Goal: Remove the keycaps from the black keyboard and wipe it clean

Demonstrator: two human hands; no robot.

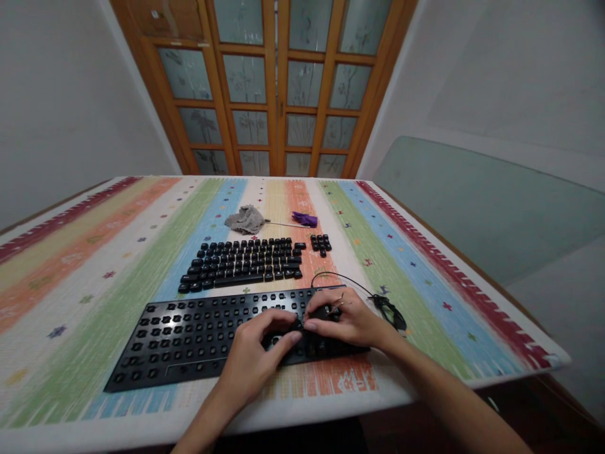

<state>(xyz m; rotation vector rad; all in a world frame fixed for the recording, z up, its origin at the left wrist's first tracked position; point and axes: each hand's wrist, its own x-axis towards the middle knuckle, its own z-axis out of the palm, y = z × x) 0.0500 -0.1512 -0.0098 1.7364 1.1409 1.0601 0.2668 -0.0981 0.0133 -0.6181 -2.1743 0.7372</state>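
Observation:
A black keyboard (pixel 189 334) lies along the front of the table, its key switches bare over the left and middle parts. My left hand (pixel 259 347) rests over its right half, thumb and index finger closing on a small black keycap (pixel 299 325). Facing it, my right hand (pixel 347 318) is closed above the right end. Thin metal wires of a keycap puller (pixel 340 301) stick out between its fingers; the rest of the tool is hidden in the hand. The fingertips of both hands almost meet at the keycap.
Behind the keyboard, loose black keycaps (pixel 246 260) lie in keyboard order, with a smaller group (pixel 321 243) to the right. Farther back are a grey cloth (pixel 246 219), a thin rod (pixel 288 224) and a purple cloth (pixel 305 219). A bundled cable (pixel 388 310) lies at right.

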